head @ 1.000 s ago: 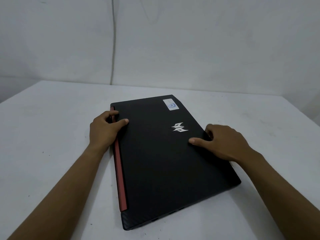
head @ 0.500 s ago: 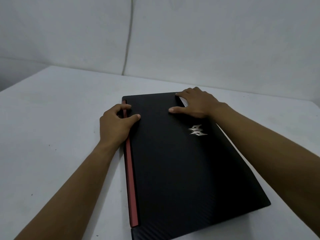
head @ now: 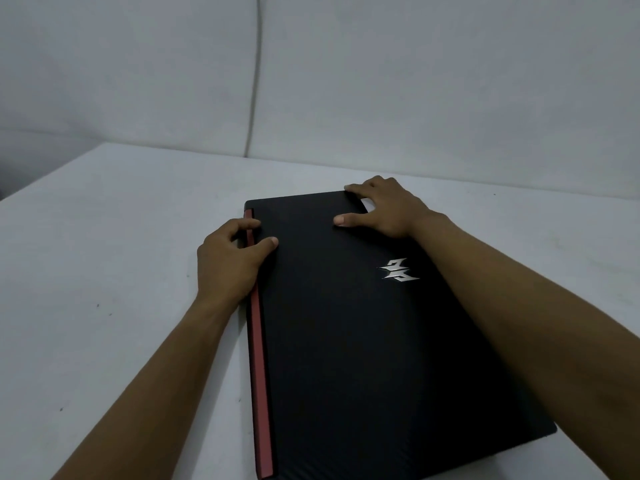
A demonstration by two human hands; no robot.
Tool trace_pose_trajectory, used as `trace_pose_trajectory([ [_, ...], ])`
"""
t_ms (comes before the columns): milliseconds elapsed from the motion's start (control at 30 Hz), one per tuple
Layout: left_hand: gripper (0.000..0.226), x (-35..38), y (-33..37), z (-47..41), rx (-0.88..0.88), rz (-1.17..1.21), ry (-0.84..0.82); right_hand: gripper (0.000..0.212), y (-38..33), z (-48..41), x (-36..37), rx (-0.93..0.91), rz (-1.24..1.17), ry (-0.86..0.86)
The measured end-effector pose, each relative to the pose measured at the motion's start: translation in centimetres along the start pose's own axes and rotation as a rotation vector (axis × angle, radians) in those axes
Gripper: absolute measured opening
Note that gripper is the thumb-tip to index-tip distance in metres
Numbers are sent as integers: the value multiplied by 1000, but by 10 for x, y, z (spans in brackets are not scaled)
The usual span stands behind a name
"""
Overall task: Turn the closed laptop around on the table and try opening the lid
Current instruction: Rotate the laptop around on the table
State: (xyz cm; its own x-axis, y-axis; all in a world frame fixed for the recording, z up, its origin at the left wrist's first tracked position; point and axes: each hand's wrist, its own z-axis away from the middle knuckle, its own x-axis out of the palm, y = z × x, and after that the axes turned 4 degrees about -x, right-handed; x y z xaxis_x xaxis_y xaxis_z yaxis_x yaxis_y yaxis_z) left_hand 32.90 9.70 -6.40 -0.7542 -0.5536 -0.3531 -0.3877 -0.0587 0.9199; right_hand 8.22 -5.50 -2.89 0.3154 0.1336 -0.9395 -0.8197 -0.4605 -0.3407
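Note:
A closed black laptop [head: 346, 341] lies on the white table [head: 104, 271], its long axis running away from me. A red hinge strip [head: 258, 358] runs along its left side and a silver logo [head: 398, 270] sits on the lid. My left hand [head: 230, 261] grips the left edge near the far end, thumb on the lid and fingers curled over the red strip. My right hand [head: 384, 209] holds the far right corner, thumb flat on the lid and fingers over the far edge. The lid lies flat and shut.
A white wall [head: 381, 81] with a thin vertical cable [head: 254, 81] stands just behind the table's far edge. Bare table surface lies to the left and right of the laptop.
My right hand has moved from the laptop's right edge to its far right corner, covering the white sticker. The laptop has turned slightly and sits closer to me. My left hand keeps its grip.

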Motion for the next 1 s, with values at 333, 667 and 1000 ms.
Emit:
trace_pose_trajectory([
  [333,17,-7,6,11,41,51,-183,113,35,52,-14,257,1,88],
  [667,17,-24,19,44,34,108,-409,118,50,123,-17,508,41,178],
  [1000,51,-71,23,114,-54,21,-726,117,43,168,-17,620,40,235],
])
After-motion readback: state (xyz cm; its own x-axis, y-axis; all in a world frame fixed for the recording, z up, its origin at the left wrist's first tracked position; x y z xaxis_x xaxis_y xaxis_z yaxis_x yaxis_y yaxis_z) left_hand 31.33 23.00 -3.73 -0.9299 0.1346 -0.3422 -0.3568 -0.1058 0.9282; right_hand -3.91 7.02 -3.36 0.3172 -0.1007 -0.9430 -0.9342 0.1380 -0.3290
